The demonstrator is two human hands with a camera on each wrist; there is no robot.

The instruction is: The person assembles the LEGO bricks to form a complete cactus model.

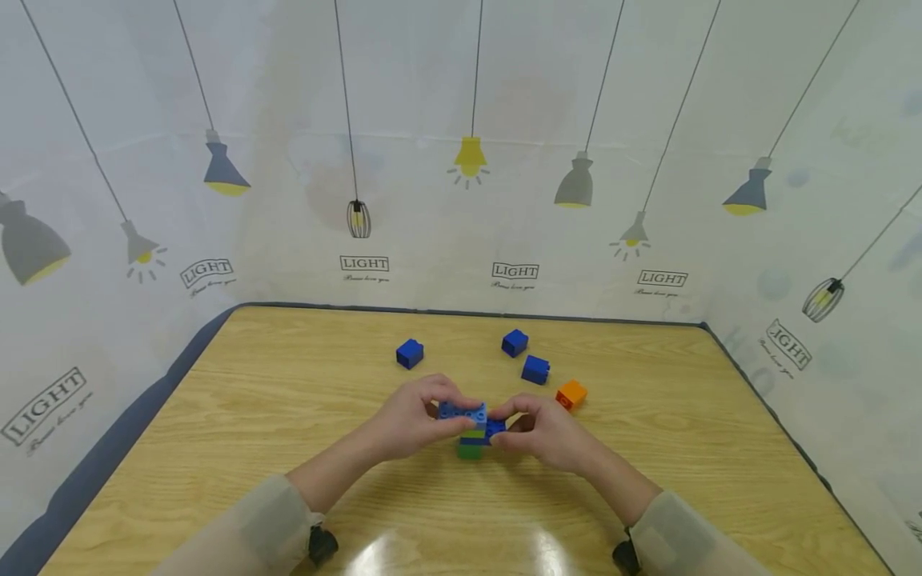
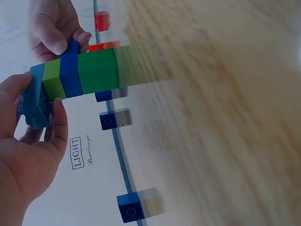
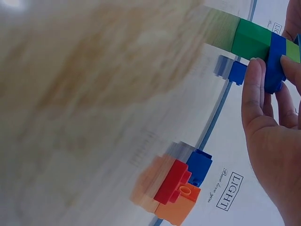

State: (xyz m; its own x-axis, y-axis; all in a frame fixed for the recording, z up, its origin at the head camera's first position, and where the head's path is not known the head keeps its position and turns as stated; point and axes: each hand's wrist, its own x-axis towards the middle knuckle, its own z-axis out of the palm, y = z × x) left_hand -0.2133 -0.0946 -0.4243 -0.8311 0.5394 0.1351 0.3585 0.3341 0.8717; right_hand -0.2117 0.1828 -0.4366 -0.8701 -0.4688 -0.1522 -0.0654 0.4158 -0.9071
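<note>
A small tower of toy building bricks stands on the table between the hands. At its foot is a green brick (image 2: 99, 70); above it come a dark blue brick (image 2: 71, 75), a lime green brick (image 2: 52, 80) and a light blue brick (image 2: 37, 96) on top. My left hand (image 1: 410, 420) pinches the light blue brick, thumb on the near side and fingers on the far side. From the right, my right hand (image 1: 551, 432) pinches the end of the dark blue brick that juts out of the tower, as the right wrist view shows.
Beyond the hands lie loose dark blue bricks: one to the left (image 1: 410, 354) and two to the right, a farther brick (image 1: 515, 343) and a nearer brick (image 1: 535, 370). An orange brick (image 1: 571, 395) lies beside the right hand. A red brick (image 3: 173, 181) shows in the right wrist view.
</note>
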